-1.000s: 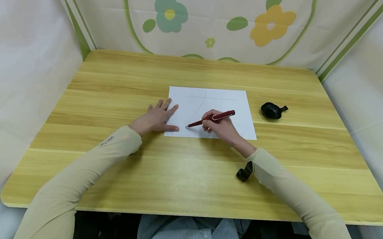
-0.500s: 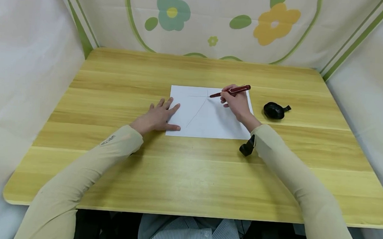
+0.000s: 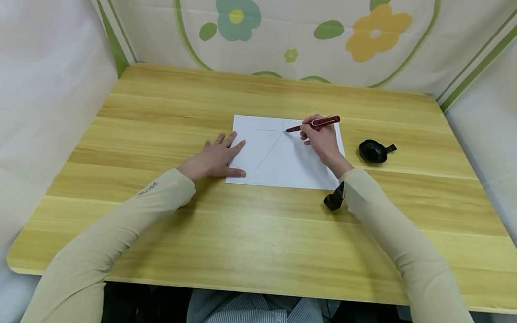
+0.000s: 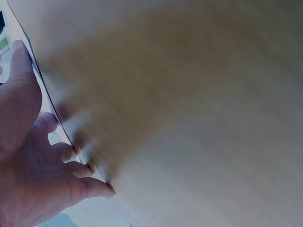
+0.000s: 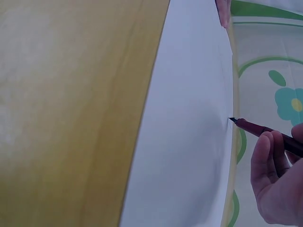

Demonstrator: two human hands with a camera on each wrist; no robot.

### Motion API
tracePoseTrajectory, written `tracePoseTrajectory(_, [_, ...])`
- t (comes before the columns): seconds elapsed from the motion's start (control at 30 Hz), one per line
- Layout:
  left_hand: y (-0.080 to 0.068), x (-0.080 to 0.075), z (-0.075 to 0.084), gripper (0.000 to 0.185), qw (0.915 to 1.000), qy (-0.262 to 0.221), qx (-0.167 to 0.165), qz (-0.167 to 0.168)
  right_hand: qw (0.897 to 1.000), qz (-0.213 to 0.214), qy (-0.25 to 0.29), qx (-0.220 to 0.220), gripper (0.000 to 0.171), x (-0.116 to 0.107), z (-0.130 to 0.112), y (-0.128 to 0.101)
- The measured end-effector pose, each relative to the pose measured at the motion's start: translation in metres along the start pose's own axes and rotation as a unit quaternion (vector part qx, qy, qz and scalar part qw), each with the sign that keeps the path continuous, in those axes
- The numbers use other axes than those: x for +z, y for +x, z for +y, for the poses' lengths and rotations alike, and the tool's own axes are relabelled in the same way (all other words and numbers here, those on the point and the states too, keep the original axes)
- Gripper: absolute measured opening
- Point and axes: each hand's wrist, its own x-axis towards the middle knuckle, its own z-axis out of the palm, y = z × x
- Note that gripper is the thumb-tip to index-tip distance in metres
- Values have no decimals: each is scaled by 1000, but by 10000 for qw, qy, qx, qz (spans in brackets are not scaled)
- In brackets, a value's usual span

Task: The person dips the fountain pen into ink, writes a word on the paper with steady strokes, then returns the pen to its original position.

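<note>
head view: your left hand (image 3: 216, 158) lies flat w/ fingers spread, fingertips on the left edge of the white paper sheet (image 3: 285, 158), palm on the wooden table (image 3: 253, 240). your right hand (image 3: 321, 138) pinches a dark red pen (image 3: 312, 124) betw thumb & fingers; nib sits on the sheet near its far edge, where a faint horizontal line meets a curved stroke running down toward the near-left corner. sheet lies about mid-table. a small black dish-like thing (image 3: 373, 151) w/ a short handle sits on the table just right of the sheet, apart from it.

left wrist view: blurred. your left hand (image 4: 33, 165) is spread, fingers straight, tips at the paper (image 4: 52, 137) edge; table (image 4: 199, 118) fills the rest.

right wrist view: pen (image 5: 265, 132) tip touches the sheet (image 5: 189, 142) close to its far edge. your right hand (image 5: 277, 184) has fingers curled round the barrel. a left fingertip (image 5: 222, 12) shows at the sheet's far corner. floral backdrop (image 5: 279, 94) behind.
</note>
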Motion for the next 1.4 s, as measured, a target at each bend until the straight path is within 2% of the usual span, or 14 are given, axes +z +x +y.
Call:
tracePoseTrajectory(0.77, [0, -1, 1, 91, 10000, 75, -10, -6, 9997, -104, -209, 13, 7, -6, 1, -7])
tracePoseTrajectory(1.4, [0, 0, 2, 91, 10000, 37, 13, 79, 9998, -170, -92, -45, 11, -11, 4, -13])
